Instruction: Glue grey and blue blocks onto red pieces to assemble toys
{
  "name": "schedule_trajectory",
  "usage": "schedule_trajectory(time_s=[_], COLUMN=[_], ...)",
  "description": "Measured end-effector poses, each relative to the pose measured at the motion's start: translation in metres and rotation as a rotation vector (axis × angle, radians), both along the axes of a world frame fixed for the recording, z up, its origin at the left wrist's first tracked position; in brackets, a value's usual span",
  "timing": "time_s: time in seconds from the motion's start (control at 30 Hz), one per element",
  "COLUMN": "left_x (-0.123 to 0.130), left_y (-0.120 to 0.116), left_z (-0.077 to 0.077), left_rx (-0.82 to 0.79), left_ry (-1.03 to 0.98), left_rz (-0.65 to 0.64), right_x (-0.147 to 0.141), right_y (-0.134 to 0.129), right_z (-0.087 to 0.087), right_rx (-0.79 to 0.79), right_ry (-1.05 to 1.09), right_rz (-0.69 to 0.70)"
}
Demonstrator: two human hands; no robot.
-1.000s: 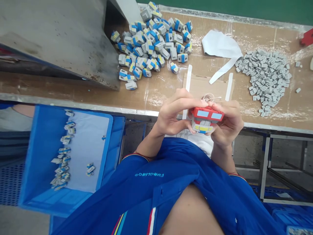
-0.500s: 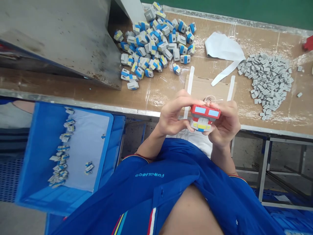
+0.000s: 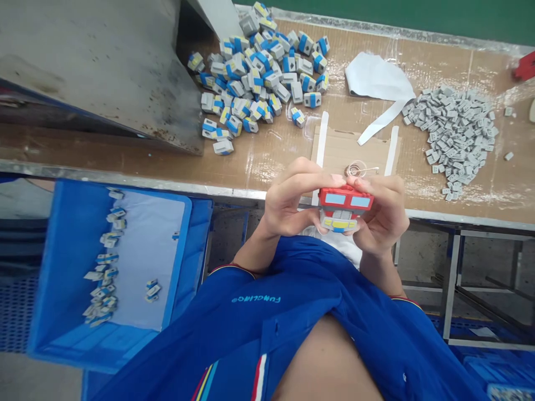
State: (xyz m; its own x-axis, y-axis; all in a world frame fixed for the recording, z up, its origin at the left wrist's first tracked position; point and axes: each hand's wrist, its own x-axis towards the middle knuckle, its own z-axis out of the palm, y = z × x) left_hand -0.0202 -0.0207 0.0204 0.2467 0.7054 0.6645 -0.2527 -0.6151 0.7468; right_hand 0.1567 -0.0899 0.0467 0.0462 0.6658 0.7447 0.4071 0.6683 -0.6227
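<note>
Between both hands, close to the table's front edge, is a toy robot torso (image 3: 345,204) with a red chest, two pale blue windows and a grey, yellow and blue lower part. My left hand (image 3: 291,196) grips its left side, thumb low and fingers along the top. The other side is pinched by my right hand (image 3: 383,210) in the same way. Just beyond the fingertips, a small dish (image 3: 356,168) with a thin white stick (image 3: 368,169) lies on a cardboard sheet (image 3: 349,146) taped down with white strips.
Many grey, blue and yellow toy parts (image 3: 259,72) are heaped beside a metal box (image 3: 104,67). Small grey pieces (image 3: 455,133) form a pile at right, near a white cloth (image 3: 378,78). A blue bin (image 3: 54,267) holding more parts stands at lower left.
Both hands and the toy torso have shifted slightly down in the picture, and the grip looks the same. The dish beyond the fingers shows more fully.
</note>
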Motion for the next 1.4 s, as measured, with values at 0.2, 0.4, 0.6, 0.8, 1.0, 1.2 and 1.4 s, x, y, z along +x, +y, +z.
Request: schedule_trajectory(time_s=[0.2,0.4,0.6,0.8,1.0,1.2,1.4], left_x=[0.003,0.003,0.003,0.004,0.001,-0.002,-0.005], left_y=[-0.004,-0.006,-0.009,-0.025,-0.027,-0.025,-0.031], left_z=[0.004,-0.012,-0.009,0.024,0.028,0.025,0.027], left_rx=[0.072,-0.038,-0.105,-0.444,-0.596,-0.567,-0.597], left_ry=[-0.029,-0.048,-0.098,-0.110,-0.049,0.068,0.128], left_rz=[0.083,0.015,-0.014,-0.102,-0.206,-0.153,-0.109], right_x=[-0.008,-0.009,-0.009,-0.007,-0.005,-0.011,-0.014], right_y=[0.000,0.004,0.001,0.002,0.004,-0.001,0.000], right_z=[0.004,0.001,0.001,0.010,0.005,0.010,0.017], right_rx=[-0.055,0.000,-0.032,-0.047,-0.335,-0.678,-0.773], right_ry=[0.013,-0.021,-0.059,-0.125,0.068,0.451,0.551], right_rz=[0.026,-0.029,-0.059,-0.016,0.011,0.115,0.097])
